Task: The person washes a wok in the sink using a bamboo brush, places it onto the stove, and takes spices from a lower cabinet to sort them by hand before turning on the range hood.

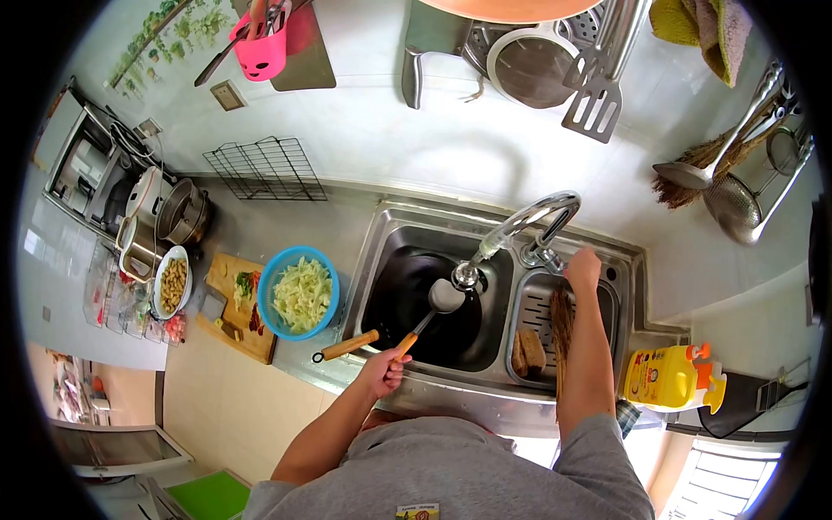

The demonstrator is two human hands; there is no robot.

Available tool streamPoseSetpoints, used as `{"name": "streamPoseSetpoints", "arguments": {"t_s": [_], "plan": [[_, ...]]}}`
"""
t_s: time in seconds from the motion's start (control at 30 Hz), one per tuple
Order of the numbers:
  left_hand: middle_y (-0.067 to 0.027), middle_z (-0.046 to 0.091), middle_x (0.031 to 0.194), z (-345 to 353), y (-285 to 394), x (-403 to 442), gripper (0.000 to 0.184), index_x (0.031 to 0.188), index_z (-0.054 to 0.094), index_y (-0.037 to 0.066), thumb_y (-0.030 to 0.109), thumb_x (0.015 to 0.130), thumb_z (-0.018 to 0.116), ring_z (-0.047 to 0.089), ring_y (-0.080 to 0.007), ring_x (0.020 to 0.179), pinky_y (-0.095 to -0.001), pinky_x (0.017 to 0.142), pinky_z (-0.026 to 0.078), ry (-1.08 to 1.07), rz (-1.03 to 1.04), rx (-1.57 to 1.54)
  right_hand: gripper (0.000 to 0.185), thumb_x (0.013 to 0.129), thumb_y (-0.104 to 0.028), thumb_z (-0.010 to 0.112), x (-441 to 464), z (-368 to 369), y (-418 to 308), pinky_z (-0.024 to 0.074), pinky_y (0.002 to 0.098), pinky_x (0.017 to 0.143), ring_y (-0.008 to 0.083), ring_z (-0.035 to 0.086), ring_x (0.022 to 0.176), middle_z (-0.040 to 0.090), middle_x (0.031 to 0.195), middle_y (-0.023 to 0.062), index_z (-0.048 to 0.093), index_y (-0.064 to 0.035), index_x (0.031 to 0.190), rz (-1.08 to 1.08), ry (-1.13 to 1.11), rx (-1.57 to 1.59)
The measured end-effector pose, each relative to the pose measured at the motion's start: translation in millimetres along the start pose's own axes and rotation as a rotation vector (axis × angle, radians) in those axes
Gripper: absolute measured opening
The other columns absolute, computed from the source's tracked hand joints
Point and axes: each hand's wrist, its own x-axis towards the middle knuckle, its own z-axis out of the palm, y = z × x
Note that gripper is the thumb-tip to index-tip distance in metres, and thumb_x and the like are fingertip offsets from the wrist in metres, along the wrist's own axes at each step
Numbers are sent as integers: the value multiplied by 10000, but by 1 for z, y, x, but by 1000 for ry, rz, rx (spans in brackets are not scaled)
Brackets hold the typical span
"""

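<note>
My left hand (pixel 381 374) is closed round the wooden handle of a wok spatula (pixel 446 297), whose pale, rounded metal head is over the dark wok (pixel 399 299) in the left sink basin. The wok's wooden handle (pixel 351 345) sticks out over the front rim, close to that hand. Above the spatula head hangs the spout of the chrome faucet (pixel 466 276). My right hand (pixel 584 269) is closed beside the faucet base; its fingertips are hidden, so what it grips is unclear. Just below it, a straw pot brush (pixel 562 334) and brown sponges (pixel 529 351) lie in the right basin.
Left of the sink stand a blue bowl (pixel 334 299) of shredded cabbage and a cutting board (pixel 260 348) with chopped vegetables and a cleaver. A bowl of peanut-like pieces (pixel 172 286) is further left. Yellow detergent bottles (pixel 663 377) stand right. Utensils hang on the wall.
</note>
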Motion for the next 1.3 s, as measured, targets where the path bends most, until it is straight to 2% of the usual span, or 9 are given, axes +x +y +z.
{"name": "streamPoseSetpoints", "arguments": {"t_s": [0.17, 0.5, 0.6, 0.67, 0.7, 0.77, 1.0, 1.17, 1.3], "plan": [[98, 334, 527, 0, 2, 8, 327, 1017, 547, 20, 326, 899, 553, 269, -12, 416, -167, 387, 208, 20, -21, -28, 192, 839, -100, 523, -14, -22, -18, 504, 457, 806, 425, 605, 933, 623, 960, 287, 598, 55, 921, 295, 31, 402], [88, 341, 532, -2, 2, 22, 279, 990, 545, 49, 315, 905, 545, 258, -15, 410, -170, 387, 187, 44, -12, 64, 275, 912, -197, 487, -26, -22, -13, 503, 460, 743, 387, 611, 941, 625, 959, 248, 560, 46, 1016, 229, 89, 568], [33, 439, 553, -4, -4, 25, 291, 1040, 537, 55, 310, 899, 552, 393, -69, 446, -216, 414, 310, 49, 161, 428, 385, 931, -288, 476, -43, -41, -21, 485, 449, 799, 392, 596, 983, 621, 1013, 244, 530, 43, 1119, 296, -16, 793], [-79, 577, 671, -2, -13, 24, 319, 1109, 516, 52, 278, 887, 556, 564, -218, 580, -336, 535, 451, 315, 657, 1189, 480, 936, -340, 460, -45, -31, -13, 454, 440, 872, 399, 573, 1038, 609, 1071, 258, 482, 47, 1219, 174, 159, 490], [-79, 577, 671, 0, -15, 18, 319, 1109, 516, 52, 278, 887, 556, 564, -218, 580, -336, 535, 451, 311, 657, 1192, 480, 936, -340, 460, -47, -31, -11, 454, 440, 872, 399, 573, 1038, 609, 1071, 258, 482, 47, 1219, 178, 162, 490], [-164, 627, 838, 2, -21, 5, 364, 1161, 493, 38, 247, 870, 557, 606, -358, 759, -439, 683, 479, 472, 904, 1596, 547, 932, -375, 461, -52, -30, -8, 429, 434, 914, 396, 561, 1062, 599, 1107, 265, 443, 50, 1275, 197, 140, 504], [-174, 619, 943, -9, -28, -18, 362, 1176, 500, 63, 197, 849, 578, 593, -366, 865, -445, 718, 482, 537, 1035, 1642, 544, 929, -375, 471, -52, -17, 5, 437, 433, 899, 389, 563, 1059, 595, 1121, 258, 458, 54, 1263, 217, 109, 619], [-126, 595, 813, -29, -27, -25, 356, 1167, 543, 61, 144, 826, 596, 586, -324, 772, -419, 646, 482, 629, 1335, 1634, 517, 928, -360, 473, -47, -15, 3, 450, 421, 866, 362, 601, 983, 636, 1020, 234, 492, 64, 1224, 196, 119, 579], [-127, 583, 790, -51, -31, -43, 368, 1171, 545, 68, 118, 811, 600, 573, -327, 755, -428, 637, 467, 660, 1204, 1629, 438, 928, -322, 464, -42, -21, -4, 478, 414, 780, 339, 630, 881, 649, 939, 224, 553, 76, 1089, 172, 108, 676]]}}
